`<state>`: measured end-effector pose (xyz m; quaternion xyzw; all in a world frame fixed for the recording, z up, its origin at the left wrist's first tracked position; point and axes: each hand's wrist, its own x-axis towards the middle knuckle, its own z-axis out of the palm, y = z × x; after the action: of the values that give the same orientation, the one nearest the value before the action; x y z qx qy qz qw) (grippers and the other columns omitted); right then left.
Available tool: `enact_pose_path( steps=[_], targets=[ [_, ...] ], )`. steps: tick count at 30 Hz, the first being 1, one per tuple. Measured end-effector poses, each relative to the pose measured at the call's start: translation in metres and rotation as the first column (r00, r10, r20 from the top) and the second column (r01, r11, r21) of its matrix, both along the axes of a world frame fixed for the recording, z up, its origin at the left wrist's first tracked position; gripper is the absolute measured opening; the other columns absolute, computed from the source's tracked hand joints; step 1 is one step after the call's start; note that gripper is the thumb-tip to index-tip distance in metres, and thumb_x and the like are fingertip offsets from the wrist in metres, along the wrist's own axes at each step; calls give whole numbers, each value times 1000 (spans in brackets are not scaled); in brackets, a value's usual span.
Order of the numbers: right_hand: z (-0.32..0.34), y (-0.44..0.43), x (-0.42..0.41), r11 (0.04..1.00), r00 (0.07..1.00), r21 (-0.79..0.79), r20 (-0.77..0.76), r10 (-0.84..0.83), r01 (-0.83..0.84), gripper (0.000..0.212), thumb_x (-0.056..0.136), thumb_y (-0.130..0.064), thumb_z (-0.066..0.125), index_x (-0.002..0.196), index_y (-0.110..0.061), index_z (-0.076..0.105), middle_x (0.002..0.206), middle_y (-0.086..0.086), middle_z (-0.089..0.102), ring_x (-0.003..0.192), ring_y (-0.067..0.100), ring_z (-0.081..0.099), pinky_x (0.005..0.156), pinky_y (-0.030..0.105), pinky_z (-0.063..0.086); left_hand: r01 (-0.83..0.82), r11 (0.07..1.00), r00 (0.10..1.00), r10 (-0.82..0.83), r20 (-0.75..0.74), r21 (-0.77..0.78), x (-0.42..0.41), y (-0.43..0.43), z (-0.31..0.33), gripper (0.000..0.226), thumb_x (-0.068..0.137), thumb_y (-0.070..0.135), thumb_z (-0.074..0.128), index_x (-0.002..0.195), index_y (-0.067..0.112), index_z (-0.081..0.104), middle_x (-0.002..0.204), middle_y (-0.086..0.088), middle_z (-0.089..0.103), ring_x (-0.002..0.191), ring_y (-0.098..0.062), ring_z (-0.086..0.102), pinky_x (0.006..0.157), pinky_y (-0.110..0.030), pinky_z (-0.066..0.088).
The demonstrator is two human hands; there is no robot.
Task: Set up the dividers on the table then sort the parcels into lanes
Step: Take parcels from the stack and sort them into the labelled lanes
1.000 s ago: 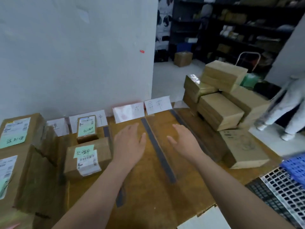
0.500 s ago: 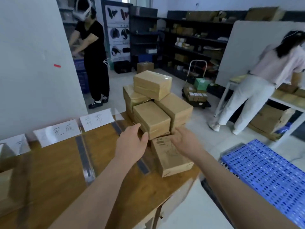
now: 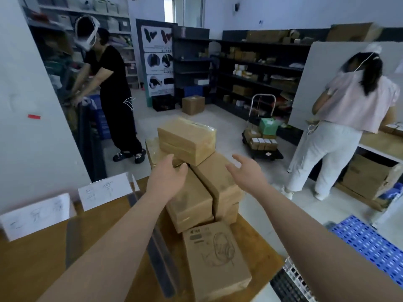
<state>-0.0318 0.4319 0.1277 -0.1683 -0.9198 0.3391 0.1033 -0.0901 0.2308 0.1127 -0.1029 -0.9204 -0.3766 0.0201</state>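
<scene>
Since half a second earlier, both hands had risen from the low front parcel toward the top of the stack. The left hand [image 3: 166, 177] was stretched out with loose fingers, its tips at the lower edge of the top box [image 3: 187, 140], though contact could not be told. The right hand [image 3: 248, 173] hovered spread at the box's 4 o'clock; neither hand held anything. The parcels [image 3: 218, 184] were heaped straight ahead at 12 o'clock, on the far right corner of the table [image 3: 32, 269]. A divider [image 3: 160, 258] lay flat at their 8 o'clock, with paper cards [image 3: 104, 189] at 10 o'clock. The top box sat askew across the boxes below. It would likely tip if lifted from one side only. Its shiny wrap might slip through an uneven grip. A nudge could push the lower boxes off the table edge.
</scene>
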Motion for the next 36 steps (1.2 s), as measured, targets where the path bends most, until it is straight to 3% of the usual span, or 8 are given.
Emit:
enact_pose_path(
  steps=[14, 17, 20, 25, 28, 30, 33, 36],
  targets=[
    [-1, 49, -174, 913, 1000, -407, 12, 23, -16, 57, 99, -33, 45, 150, -12, 29, 154, 5, 33, 139, 24, 34, 109, 34, 30, -257, 950, 915, 180, 362, 178, -145, 79, -4, 77, 96, 56, 43, 154, 10, 22, 153, -12, 38, 138, -33, 39, 111, -46, 36],
    [-5, 54, -193, 889, 999, -457, -11, 35, -36, 38, 100, -25, 42, 131, -6, 53, 128, 5, 57, 119, 21, 52, 100, 34, 39, -318, 892, 890, 165, 425, 321, -154, 89, -9, 77, 94, 57, 46, 153, 12, 23, 149, -7, 44, 133, -32, 45, 109, -48, 40],
    [-7, 57, -204, 843, 993, -527, -99, 69, -111, 29, 100, -18, 39, 116, -11, 63, 110, -1, 61, 108, 17, 56, 99, 33, 41, -372, 807, 899, 189, 396, 458, -152, 95, -8, 63, 94, 52, 51, 144, 15, 37, 136, -3, 55, 120, -29, 55, 101, -49, 48],
    [-3, 65, -204, 644, 963, -716, -195, 187, -270, 21, 98, -24, 50, 95, -28, 70, 91, -9, 69, 79, 5, 61, 64, 20, 43, -414, 680, 902, 220, 370, 605, -120, 95, 4, 52, 99, 46, 49, 143, 19, 44, 132, 0, 58, 117, -21, 57, 102, -39, 46],
    [3, 73, -197, 477, 929, -813, -200, 312, -335, 9, 93, -22, 61, 97, -20, 69, 83, -3, 71, 66, 7, 65, 63, 26, 50, -433, 653, 901, 301, 312, 621, -90, 97, 4, 60, 97, 49, 50, 148, 21, 33, 138, 7, 49, 116, -12, 49, 100, -30, 40],
    [2, 79, -192, 382, 893, -852, -192, 408, -358, 34, 83, -29, 72, 111, -11, 66, 99, 5, 73, 82, 13, 70, 75, 30, 53, -430, 624, 903, 319, 290, 653, -73, 97, -3, 74, 94, 54, 51, 154, 24, 21, 148, 5, 43, 122, -14, 49, 106, -35, 41],
    [-7, 82, -184, 361, 848, -863, -134, 513, -354, 88, 56, -42, 90, 129, -5, 56, 118, 10, 69, 108, 22, 66, 99, 35, 48, -439, 648, 899, 316, 304, 622, -51, 94, -11, 73, 97, 52, 48, 156, 35, 10, 156, 3, 33, 134, -21, 43, 111, -40, 37],
    [-13, 77, -173, 376, 834, -842, -146, 532, -387, 101, 39, -41, 96, 129, -16, 55, 125, 4, 63, 110, 19, 63, 93, 32, 50, -488, 616, 872, 309, 380, 618, -40, 95, -12, 75, 93, 56, 51, 156, 37, 15, 153, 4, 33, 134, -22, 42, 102, -33, 37]
  ],
)
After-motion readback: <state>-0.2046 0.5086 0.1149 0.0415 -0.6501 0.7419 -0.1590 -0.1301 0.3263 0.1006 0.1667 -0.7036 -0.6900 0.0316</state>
